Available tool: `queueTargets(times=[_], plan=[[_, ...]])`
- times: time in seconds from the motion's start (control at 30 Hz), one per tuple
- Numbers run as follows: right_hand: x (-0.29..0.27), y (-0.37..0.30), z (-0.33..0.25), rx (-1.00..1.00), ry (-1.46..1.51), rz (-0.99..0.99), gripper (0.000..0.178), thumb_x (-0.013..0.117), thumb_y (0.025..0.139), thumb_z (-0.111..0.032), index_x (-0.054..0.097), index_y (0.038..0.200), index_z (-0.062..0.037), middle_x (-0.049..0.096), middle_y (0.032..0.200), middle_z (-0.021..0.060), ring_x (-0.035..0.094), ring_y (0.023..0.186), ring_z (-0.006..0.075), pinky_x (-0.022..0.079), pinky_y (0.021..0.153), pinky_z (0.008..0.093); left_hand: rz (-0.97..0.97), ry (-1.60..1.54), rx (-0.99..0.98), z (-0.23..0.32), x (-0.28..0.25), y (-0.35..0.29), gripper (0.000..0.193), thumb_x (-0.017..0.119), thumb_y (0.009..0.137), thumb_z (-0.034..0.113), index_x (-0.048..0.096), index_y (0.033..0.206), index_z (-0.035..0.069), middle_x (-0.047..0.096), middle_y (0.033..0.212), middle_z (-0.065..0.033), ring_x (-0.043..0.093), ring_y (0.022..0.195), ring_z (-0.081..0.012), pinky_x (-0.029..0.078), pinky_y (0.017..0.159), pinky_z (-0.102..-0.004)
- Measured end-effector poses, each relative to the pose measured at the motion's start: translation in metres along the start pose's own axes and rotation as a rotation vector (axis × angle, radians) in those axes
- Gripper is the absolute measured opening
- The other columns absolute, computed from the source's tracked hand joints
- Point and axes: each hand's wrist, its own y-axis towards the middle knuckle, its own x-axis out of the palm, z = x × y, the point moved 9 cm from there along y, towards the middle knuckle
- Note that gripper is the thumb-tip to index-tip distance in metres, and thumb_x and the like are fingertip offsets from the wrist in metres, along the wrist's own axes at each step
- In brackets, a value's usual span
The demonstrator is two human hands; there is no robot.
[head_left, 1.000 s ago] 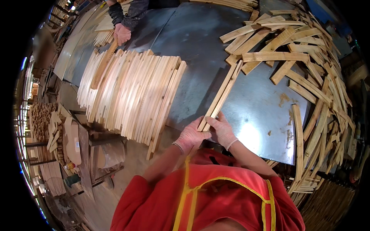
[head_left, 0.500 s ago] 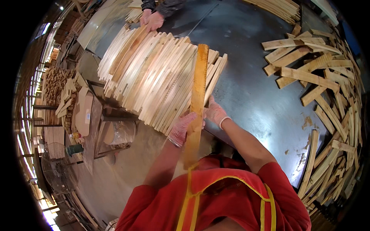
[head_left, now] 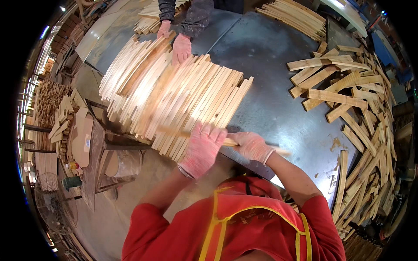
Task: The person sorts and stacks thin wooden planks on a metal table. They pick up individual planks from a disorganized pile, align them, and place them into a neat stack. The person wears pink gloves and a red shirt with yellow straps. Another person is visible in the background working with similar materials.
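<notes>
My left hand, in a pinkish knit glove, is closed on a narrow wooden strip that lies nearly crosswise before me. My right hand, gloved the same way, grips this strip a little farther right. Both ends of the strip are smeared by motion, and my fingers hide part of it. Just beyond my hands, a row of pale wooden strips lies side by side on the dark metal table.
Across the table, a co-worker's gloved hands rest on the row. A loose heap of wooden pieces covers the right side. More strips lie at the far edge. At left stand a wooden bench and a caged fan.
The strip in my hands has swung from upright and lengthwise to nearly crosswise. My right hand has moved nearer me. The co-worker's hands have moved apart, one reaching farther over the row.
</notes>
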Motion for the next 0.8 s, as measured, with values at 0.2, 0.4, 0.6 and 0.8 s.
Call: queueTargets(times=[0.2, 0.4, 0.6, 0.8], plan=[[-0.125, 0.033, -0.010, -0.133, -0.112, 0.556, 0.052, 0.074, 0.092, -0.024, 0.064, 0.141, -0.0108, 0.071, 0.133, 0.0131, 0.063, 0.130, 0.0352, 0.052, 0.110, 0.0462, 0.148, -0.363, -0.497, -0.120, 0.100, -0.083, 0.037, 0.069, 0.099, 0.024, 0.066, 0.135, 0.019, 0.075, 0.094, -0.0125, 0.076, 0.086, -0.0339, 0.058, 0.074, -0.0490], [-0.128, 0.135, 0.129, 0.231, -0.085, 0.527, 0.065, 0.066, 0.101, -0.038, 0.050, 0.158, -0.0115, 0.062, 0.151, 0.0156, 0.053, 0.144, 0.0383, 0.038, 0.123, 0.0458, -0.084, 0.057, -0.761, -0.162, 0.123, -0.092, 0.049, 0.077, 0.088, 0.020, 0.065, 0.136, 0.019, 0.070, 0.113, -0.0095, 0.070, 0.103, -0.0341, 0.054, 0.084, -0.0481], [-0.143, 0.183, 0.157, 0.434, 0.202, 0.373, 0.068, 0.059, 0.106, -0.046, 0.045, 0.163, -0.0112, 0.062, 0.153, 0.0170, 0.053, 0.146, 0.0373, 0.039, 0.123, 0.0438, 0.009, -0.115, -0.532, -0.071, 0.120, 0.003, 0.062, 0.078, 0.088, 0.038, 0.060, 0.141, 0.010, 0.067, 0.119, -0.0130, 0.066, 0.111, -0.0339, 0.052, 0.094, -0.0473], [-0.124, 0.102, 0.126, 0.218, 1.123, 0.561, 0.065, 0.065, 0.107, -0.041, 0.056, 0.151, 0.0047, 0.071, 0.107, 0.0058, 0.065, 0.098, 0.0146, 0.052, 0.097, 0.0305, -0.158, -0.332, -0.706, -0.089, 0.153, 0.026, 0.046, 0.072, 0.095, 0.035, 0.069, 0.130, 0.005, 0.072, 0.117, -0.0195, 0.072, 0.103, -0.0389, 0.057, 0.091, -0.0503]])
